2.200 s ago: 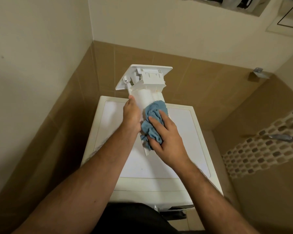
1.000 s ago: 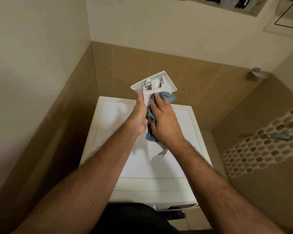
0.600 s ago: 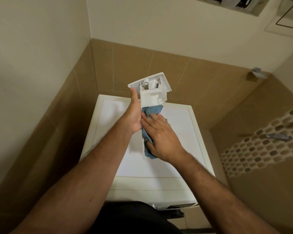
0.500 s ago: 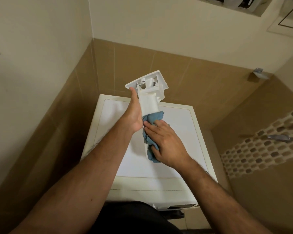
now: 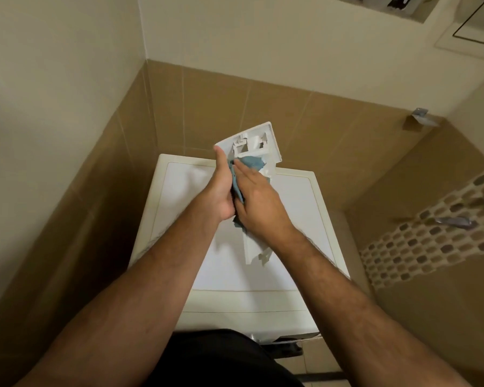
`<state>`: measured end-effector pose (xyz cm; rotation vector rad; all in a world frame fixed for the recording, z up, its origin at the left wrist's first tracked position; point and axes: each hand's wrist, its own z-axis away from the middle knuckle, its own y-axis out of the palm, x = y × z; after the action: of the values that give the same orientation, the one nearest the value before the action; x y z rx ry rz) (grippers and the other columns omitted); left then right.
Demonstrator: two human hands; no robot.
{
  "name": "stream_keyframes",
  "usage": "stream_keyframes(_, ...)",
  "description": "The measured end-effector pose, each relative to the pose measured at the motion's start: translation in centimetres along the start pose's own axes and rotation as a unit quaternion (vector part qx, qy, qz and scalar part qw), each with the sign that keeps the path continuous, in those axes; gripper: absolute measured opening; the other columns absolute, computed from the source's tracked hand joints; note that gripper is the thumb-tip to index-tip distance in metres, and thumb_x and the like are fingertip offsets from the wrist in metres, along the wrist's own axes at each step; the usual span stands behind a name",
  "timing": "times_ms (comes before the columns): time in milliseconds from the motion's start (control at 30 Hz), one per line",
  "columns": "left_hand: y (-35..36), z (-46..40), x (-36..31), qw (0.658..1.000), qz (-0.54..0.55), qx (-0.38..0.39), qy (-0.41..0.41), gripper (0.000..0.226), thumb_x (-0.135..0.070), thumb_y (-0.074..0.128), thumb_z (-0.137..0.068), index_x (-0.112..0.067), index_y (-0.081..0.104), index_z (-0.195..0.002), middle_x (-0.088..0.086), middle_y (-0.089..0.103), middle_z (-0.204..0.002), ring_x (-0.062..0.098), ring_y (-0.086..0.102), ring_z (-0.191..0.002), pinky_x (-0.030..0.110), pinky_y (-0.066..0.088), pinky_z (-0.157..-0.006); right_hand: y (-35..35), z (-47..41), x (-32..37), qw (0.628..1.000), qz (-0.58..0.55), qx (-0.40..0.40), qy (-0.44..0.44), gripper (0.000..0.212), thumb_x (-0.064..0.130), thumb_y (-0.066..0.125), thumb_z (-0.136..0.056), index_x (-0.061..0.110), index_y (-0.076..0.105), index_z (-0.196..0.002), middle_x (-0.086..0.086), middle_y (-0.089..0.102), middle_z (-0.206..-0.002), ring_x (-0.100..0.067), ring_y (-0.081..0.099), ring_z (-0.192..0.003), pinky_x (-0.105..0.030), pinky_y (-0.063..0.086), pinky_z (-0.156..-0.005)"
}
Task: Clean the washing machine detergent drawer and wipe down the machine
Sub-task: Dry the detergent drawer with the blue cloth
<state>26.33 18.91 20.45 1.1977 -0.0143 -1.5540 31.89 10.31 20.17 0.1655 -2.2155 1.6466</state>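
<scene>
The detergent drawer (image 5: 253,146) is held in the air above the top of the washing machine (image 5: 179,191), front panel up and away from the person, body running down toward the chest. Its lower end is seen just below the right wrist, over the white lid.

The left hand (image 5: 220,191) is wrapped around the drawer's left side, thumb extended up along the edge to the corner of the front panel; the fingers are curled behind and mostly hidden.

The right hand (image 5: 259,203) is laid flat over a blue cloth (image 5: 250,163), fingers nearly straight and pointing up toward the panel. The cloth is pressed against the drawer body just below the panel; a bunch of it is seen between the two hands, and a small tail hangs out under the right palm. Whether the thumb is hooked around the cloth cannot be told.

The machine is set in a corner: tan tiled wall (image 5: 291,118) behind and to the left, cream paint above. A mosaic tile band (image 5: 430,241) is seen on the right wall, with a blurred metal fitting (image 5: 454,221) in front of it. A small metal bracket (image 5: 419,115) is mounted high on the right. Dark clothing (image 5: 221,358) fills the bottom edge.
</scene>
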Motion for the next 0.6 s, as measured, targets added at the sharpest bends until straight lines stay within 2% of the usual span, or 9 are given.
stream_keyframes(67, -0.6, -0.1, -0.7, 1.0, 0.006, 0.018, -0.013, 0.093, -0.085, 0.019, -0.082, -0.016, 0.063, -0.127, 0.009, 0.071, -0.114, 0.022, 0.072, -0.092, 0.03, 0.061, -0.072, 0.4, 0.9, -0.1, 0.998, 0.06, 0.013, -0.026, 0.059, 0.015, 0.052, -0.093, 0.006, 0.037, -0.149, -0.01, 0.035, -0.156, -0.025, 0.031, -0.144, -0.034, 0.021, -0.119)
stream_keyframes(100, -0.8, -0.1, -0.9, 0.999, 0.015, 0.027, -0.021, 0.092, -0.083, 0.02, -0.084, -0.015, 0.06, -0.13, 0.011, 0.068, -0.12, 0.023, 0.069, -0.098, 0.032, 0.059, -0.083, 0.7, 1.4, -0.1, 0.995, 0.092, 0.016, -0.039, 0.06, 0.016, 0.054, -0.091, 0.006, 0.038, -0.148, -0.011, 0.037, -0.155, -0.026, 0.033, -0.143, -0.036, 0.019, -0.12)
stream_keyframes(167, -1.0, -0.3, -1.0, 0.999, 0.023, 0.032, -0.034, 0.083, -0.075, 0.024, -0.091, -0.012, 0.056, -0.135, 0.013, 0.059, -0.134, 0.025, 0.06, -0.112, 0.034, 0.046, -0.103, 1.3, 2.6, 0.1, 0.991, 0.126, 0.022, -0.051, 0.063, 0.014, 0.057, -0.087, 0.005, 0.04, -0.147, -0.012, 0.039, -0.153, -0.027, 0.034, -0.142, -0.039, 0.015, -0.121)
stream_keyframes(200, -1.1, -0.4, -0.9, 0.999, 0.015, 0.025, -0.04, 0.076, -0.069, 0.028, -0.095, -0.011, 0.054, -0.136, 0.014, 0.057, -0.135, 0.025, 0.058, -0.113, 0.035, 0.043, -0.105, 1.6, 3.1, 0.1, 0.99, 0.129, 0.023, -0.048, 0.065, 0.012, 0.059, -0.085, 0.004, 0.04, -0.147, -0.012, 0.039, -0.153, -0.028, 0.034, -0.142, -0.04, 0.015, -0.122)
stream_keyframes(333, -1.0, -0.9, -0.5, 0.998, -0.024, -0.019, -0.049, 0.055, -0.047, 0.036, -0.103, -0.007, 0.052, -0.136, 0.015, 0.06, -0.124, 0.027, 0.061, -0.098, 0.036, 0.051, -0.084, 3.1, 5.2, -0.3, 0.988, 0.151, 0.024, -0.034, 0.078, 0.009, 0.071, -0.072, 0.001, 0.043, -0.144, -0.014, 0.041, -0.152, -0.032, 0.038, -0.14, -0.046, 0.02, -0.12)
stream_keyframes(467, -1.1, -1.8, -0.5, 0.994, -0.039, -0.099, 0.014, 0.044, -0.038, 0.034, -0.106, -0.009, 0.05, -0.135, 0.009, 0.063, -0.113, 0.026, 0.062, -0.099, 0.041, 0.051, -0.094, 4.4, 8.0, -0.9, 0.98, 0.187, 0.036, -0.057, 0.073, 0.007, 0.073, -0.071, 0.006, 0.051, -0.14, -0.009, 0.042, -0.152, -0.034, 0.043, -0.134, -0.05, 0.021, -0.118)
stream_keyframes(533, -1.5, -2.2, -0.8, 0.995, -0.033, -0.098, 0.003, 0.045, -0.043, 0.032, -0.105, -0.012, 0.049, -0.134, 0.009, 0.064, -0.114, 0.027, 0.063, -0.102, 0.047, 0.05, -0.096, 4.8, 9.4, -1.5, 0.983, 0.165, 0.017, -0.072, 0.065, 0.002, 0.071, -0.074, 0.007, 0.055, -0.137, -0.007, 0.044, -0.15, -0.034, 0.046, -0.132, -0.05, 0.021, -0.118)
stream_keyframes(600, -1.6, -2.4, -1.1, 0.995, -0.035, -0.09, -0.009, 0.051, -0.053, 0.028, -0.103, -0.017, 0.049, -0.132, 0.009, 0.065, -0.12, 0.027, 0.063, -0.104, 0.05, 0.049, -0.096, 4.8, 10.3, -2.3, 0.99, 0.112, -0.026, -0.082, 0.055, -0.005, 0.071, -0.073, 0.005, 0.064, -0.127, -0.008, 0.054, -0.142, -0.036, 0.052, -0.126, -0.052, 0.032, -0.113)
